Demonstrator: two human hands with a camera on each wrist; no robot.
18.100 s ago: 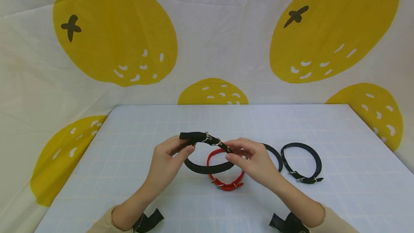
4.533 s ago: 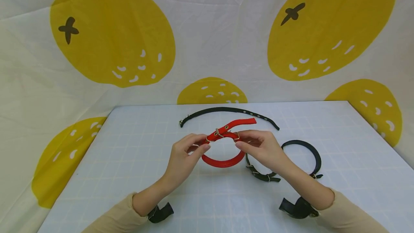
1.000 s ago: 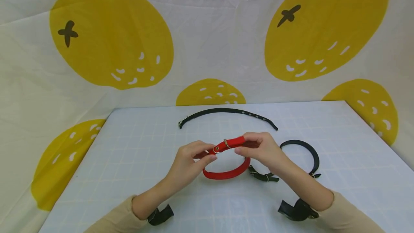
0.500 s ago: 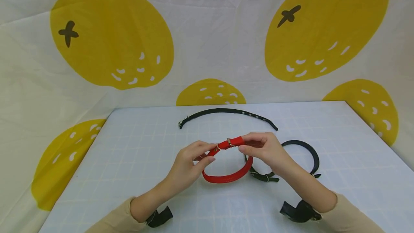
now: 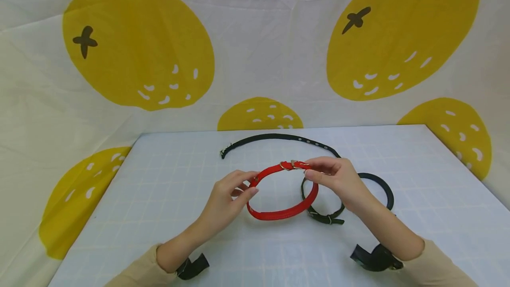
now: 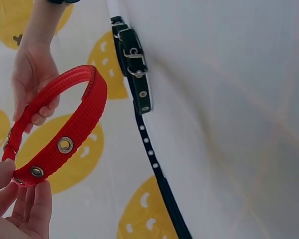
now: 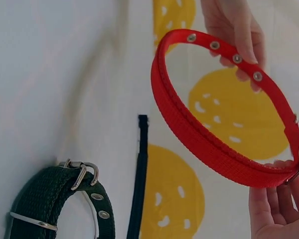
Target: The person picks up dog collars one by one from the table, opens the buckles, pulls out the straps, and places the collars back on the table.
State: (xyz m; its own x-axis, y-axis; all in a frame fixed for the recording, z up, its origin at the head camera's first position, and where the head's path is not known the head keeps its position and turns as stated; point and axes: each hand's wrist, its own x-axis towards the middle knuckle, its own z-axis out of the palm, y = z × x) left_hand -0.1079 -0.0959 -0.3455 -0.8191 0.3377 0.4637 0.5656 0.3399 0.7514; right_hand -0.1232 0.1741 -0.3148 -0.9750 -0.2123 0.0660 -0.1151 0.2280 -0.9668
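On the near side of the fingers, two beige sleeves, the left (image 5: 141, 269) and the right (image 5: 438, 262), angled in from the bottom corners. Above a pale checked table (image 5: 119, 216), a red collar (image 5: 283, 215) was held up as a loop between the left hand (image 5: 227, 196) and the right hand (image 5: 336, 178). Its silver buckle (image 5: 293, 164) sat just beside the right fingertips; whether it was fully fastened could not be told. If it was not, a tug might have drawn the strap back through the metal; a slackened pinch might have dropped the loop. The left thumb and fingers pinched the eyelet stretch narrowly; the right ones pinched the buckle end just as closely. Below the right fingers rested a dark looped collar (image 5: 324, 219), and farther right a second dark loop (image 5: 385, 186), partly hidden by the forearm. Beyond the fingertips curved a long dark strap (image 5: 275, 136); farthest hung a white cloth (image 5: 271, 56) with yellow shapes.
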